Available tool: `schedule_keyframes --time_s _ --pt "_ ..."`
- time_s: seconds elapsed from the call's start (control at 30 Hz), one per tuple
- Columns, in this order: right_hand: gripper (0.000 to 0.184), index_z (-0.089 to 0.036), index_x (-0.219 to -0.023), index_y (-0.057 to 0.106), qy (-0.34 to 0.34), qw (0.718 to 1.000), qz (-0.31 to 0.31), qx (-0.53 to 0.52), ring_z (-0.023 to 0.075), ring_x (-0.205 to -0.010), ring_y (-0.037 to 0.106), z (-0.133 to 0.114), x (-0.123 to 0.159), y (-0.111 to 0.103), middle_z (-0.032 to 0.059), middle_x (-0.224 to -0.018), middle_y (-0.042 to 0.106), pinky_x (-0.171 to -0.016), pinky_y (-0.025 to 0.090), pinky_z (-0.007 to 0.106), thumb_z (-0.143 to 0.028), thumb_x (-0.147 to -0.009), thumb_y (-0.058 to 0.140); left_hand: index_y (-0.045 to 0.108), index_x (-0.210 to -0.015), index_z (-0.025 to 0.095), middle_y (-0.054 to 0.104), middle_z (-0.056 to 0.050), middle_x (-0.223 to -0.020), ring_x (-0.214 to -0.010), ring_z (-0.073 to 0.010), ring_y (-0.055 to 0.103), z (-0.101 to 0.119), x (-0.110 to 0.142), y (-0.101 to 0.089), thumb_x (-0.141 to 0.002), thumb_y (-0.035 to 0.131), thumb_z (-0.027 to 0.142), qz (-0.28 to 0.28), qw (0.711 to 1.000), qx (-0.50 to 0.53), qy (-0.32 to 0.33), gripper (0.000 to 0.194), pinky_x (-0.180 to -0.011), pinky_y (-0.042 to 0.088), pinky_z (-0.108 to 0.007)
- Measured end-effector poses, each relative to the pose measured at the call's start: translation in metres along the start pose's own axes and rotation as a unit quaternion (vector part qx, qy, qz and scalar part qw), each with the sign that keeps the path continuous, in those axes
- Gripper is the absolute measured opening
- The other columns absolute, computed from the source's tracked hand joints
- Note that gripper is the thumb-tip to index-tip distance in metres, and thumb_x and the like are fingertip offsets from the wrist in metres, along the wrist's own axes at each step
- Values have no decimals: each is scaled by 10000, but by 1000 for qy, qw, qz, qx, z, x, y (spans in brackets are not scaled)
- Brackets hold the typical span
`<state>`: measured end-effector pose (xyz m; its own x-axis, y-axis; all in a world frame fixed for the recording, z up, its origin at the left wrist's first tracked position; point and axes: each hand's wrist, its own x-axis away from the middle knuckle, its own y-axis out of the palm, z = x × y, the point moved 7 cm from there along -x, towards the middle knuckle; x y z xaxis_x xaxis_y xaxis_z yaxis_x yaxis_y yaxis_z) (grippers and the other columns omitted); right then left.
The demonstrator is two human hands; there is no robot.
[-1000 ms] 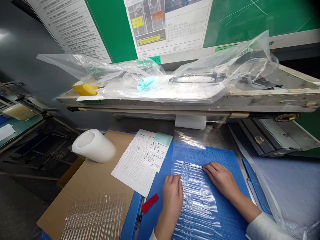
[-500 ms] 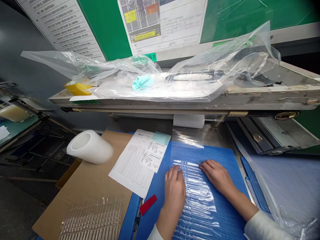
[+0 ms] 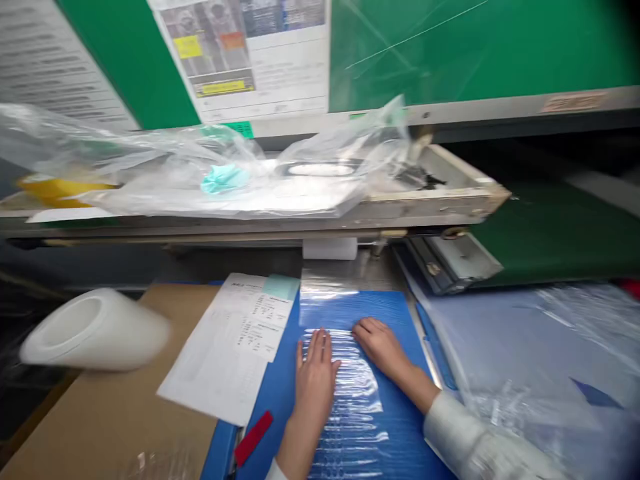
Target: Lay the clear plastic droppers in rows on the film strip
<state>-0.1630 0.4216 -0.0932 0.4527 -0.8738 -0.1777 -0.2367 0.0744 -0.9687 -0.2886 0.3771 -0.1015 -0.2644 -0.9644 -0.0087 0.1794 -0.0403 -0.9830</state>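
A sheet of clear film (image 3: 325, 303) runs over the blue mat (image 3: 400, 400) from a roll. Slender clear plastic pieces (image 3: 350, 427) lie crosswise in a stack of rows along it, wet-looking with glare. My left hand (image 3: 314, 380) lies flat on the left ends of the upper rows, fingers stretched forward and the thumb apart. At the right end of the top rows is my right hand (image 3: 381, 345), its fingers bent and held together. Its fingertips touch the edge of the film or a piece; blur hides what they grip, if anything.
The film roll (image 3: 330, 249) hangs under a shelf (image 3: 420, 208) covered in plastic bags. Printed sheets (image 3: 220, 353), a red strip (image 3: 253, 438) and a thick white roll (image 3: 95, 333) lie leftward on blue mat and cardboard (image 3: 115, 413). Plastic sheeting (image 3: 520, 347) spreads at right.
The view has swung right, so everything sits further left and blurs. My left fingers have straightened out flat. The right hand stays at the right end of the top rows.
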Motion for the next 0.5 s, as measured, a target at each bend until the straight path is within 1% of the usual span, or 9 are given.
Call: schedule_keyframes --time_s 0.13,0.2,0.23,0.27,0.3,0.37,0.43,0.47,0.5 --pt "122 -160 -952 617 44 999 -28 9 171 -888 590 -8 4 -26 24 -943 630 -769 493 350 -244 -878 569 403 -1340 91 397 -138 -1415 -1297 -283 389 -4 -1 5 -918 362 213 -4 1000 -12 2 441 -1038 307 -587" --pt "166 -214 -1015 610 66 997 -33 8 154 -931 585 -2 25 -47 -5 -996 633 -799 488 311 -289 -871 574 397 -1344 84 395 -150 -1414 -1296 -298 385 -3 -3 6 -928 347 253 -5 1000 -18 4 452 -1033 287 -608" --pt "171 -253 -1031 607 82 996 -33 11 133 -942 585 6 43 -58 -29 -1005 638 -817 482 275 -303 -873 564 394 -1345 82 398 -152 -1413 -1297 -303 382 -2 -4 6 -931 341 277 -6 1000 -21 4 460 -1034 278 -613" --pt "175 -289 -1045 604 104 994 -32 17 114 -957 586 18 67 -69 -46 -1015 645 -844 471 243 -305 -881 541 392 -1345 78 404 -153 -1410 -1301 -309 374 -1 -5 6 -932 338 296 -7 1000 -25 1 470 -1037 268 -615" --pt "181 -278 -1038 612 138 990 -28 30 118 -959 597 34 96 -80 -30 -1008 659 -847 474 234 -284 -886 514 391 -1346 74 409 -151 -1408 -1308 -320 357 1 -5 6 -931 341 311 -7 1000 -30 -4 480 -1041 258 -615" --pt "230 -184 -999 640 224 972 -21 68 188 -906 641 73 168 -99 72 -960 688 -807 514 303 -220 -867 456 387 -1350 70 415 -142 -1409 -1325 -352 310 2 -4 6 -925 365 326 -6 999 -39 -17 497 -1048 245 -611" --pt "273 -103 -896 664 309 944 -20 112 294 -764 674 112 243 -112 183 -866 694 -675 547 423 -206 -813 425 389 -1354 76 419 -129 -1411 -1332 -386 272 4 -4 6 -917 393 324 -3 999 -46 -28 502 -1047 250 -606" --pt "270 -96 -819 667 345 930 -21 128 311 -649 672 127 276 -115 199 -781 691 -557 542 429 -196 -778 420 389 -1355 79 419 -126 -1412 -1331 -396 264 4 -3 7 -916 400 318 -2 998 -49 -32 501 -1045 257 -602" --pt "246 -118 -725 659 369 919 -24 134 290 -554 659 137 304 -117 175 -678 680 -484 531 393 -190 -755 426 387 -1358 83 416 -123 -1415 -1331 -399 262 4 -3 8 -917 399 312 1 998 -51 -35 497 -1045 263 -597"
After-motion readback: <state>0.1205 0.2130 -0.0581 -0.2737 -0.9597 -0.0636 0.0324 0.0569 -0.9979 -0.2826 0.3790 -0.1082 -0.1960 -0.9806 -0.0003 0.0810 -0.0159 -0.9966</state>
